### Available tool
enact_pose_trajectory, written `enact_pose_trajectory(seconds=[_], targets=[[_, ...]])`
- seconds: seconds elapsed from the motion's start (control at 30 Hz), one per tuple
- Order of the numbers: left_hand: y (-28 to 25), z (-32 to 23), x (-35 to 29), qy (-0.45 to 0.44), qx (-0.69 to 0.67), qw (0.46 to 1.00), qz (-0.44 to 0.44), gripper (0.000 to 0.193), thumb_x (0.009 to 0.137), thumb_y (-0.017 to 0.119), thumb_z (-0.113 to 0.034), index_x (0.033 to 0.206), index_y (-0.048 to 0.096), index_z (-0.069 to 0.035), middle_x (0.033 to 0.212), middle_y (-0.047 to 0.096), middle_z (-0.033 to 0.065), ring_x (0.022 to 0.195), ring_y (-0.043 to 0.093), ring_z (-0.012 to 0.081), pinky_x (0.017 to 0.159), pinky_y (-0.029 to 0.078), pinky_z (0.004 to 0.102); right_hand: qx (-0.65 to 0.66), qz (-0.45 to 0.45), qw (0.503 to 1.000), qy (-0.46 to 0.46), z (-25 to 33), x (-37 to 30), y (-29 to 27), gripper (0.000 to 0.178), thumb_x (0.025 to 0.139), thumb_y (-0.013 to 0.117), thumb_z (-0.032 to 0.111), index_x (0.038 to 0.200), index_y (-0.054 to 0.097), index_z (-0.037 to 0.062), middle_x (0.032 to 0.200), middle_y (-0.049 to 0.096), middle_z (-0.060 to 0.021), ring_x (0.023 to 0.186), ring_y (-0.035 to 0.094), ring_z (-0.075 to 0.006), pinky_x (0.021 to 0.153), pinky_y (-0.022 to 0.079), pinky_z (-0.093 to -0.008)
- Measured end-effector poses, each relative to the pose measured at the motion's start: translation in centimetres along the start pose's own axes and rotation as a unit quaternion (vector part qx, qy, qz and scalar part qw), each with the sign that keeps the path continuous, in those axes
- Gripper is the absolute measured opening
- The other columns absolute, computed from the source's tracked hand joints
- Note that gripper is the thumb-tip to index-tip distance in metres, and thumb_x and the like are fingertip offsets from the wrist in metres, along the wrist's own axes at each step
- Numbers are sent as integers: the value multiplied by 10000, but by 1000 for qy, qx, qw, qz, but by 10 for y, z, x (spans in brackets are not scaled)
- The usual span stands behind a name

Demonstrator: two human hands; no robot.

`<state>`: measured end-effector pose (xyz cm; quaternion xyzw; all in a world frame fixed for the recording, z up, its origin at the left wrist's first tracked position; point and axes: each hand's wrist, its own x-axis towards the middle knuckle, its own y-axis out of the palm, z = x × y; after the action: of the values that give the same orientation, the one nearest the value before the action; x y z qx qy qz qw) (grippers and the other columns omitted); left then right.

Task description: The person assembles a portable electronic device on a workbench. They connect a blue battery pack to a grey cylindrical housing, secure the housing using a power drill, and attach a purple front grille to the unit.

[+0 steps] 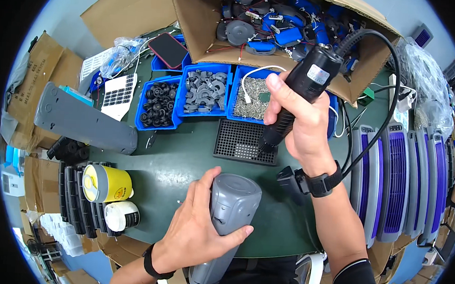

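My right hand (306, 118) is wrapped round a black electric screwdriver (316, 69) with a cable at its upper end. The driver points down, its tip over the right part of a black perforated screw tray (226, 142); whether it touches a screw cannot be made out. Small metal screws sit in part of the tray's holes. My left hand (197, 222) grips a long grey plastic housing (235, 196) at the table's near edge, fingers on its left side and thumb across it. The housing's lower end reaches past the table edge.
Behind the tray stand blue bins of screws (247, 99), grey clips (204, 92) and black round parts (157, 105). A cardboard box (203, 17) holds blue-wrapped parts. Another grey housing (84, 119), a yellow cup (114, 184) and a white tub (123, 216) are left; purple-grey panels (392, 186) right.
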<state>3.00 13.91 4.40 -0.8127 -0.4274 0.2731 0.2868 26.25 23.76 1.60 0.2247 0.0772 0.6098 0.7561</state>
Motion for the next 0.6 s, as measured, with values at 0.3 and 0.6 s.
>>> enact_pose_trajectory(seconds=[0.3,0.6], targets=[[-2,2,0,-10,-2,1000,-8,1149,730,953,-377,1562,285,49,1402,501,291,1275,579,430,1092,476,503,-62,22,997,-38,-1,-9,10,203,920,808,174,910,670,26,686,636,-37,556,605,-127,551,487,-289],[-1,3,-1,12,3,1000,-16,1156,727,955,-397,1556,290,60,1403,499,290,1274,580,428,1089,477,504,-67,93,990,-78,0,-26,30,273,875,903,197,924,692,31,777,647,46,687,534,-44,639,469,-232]])
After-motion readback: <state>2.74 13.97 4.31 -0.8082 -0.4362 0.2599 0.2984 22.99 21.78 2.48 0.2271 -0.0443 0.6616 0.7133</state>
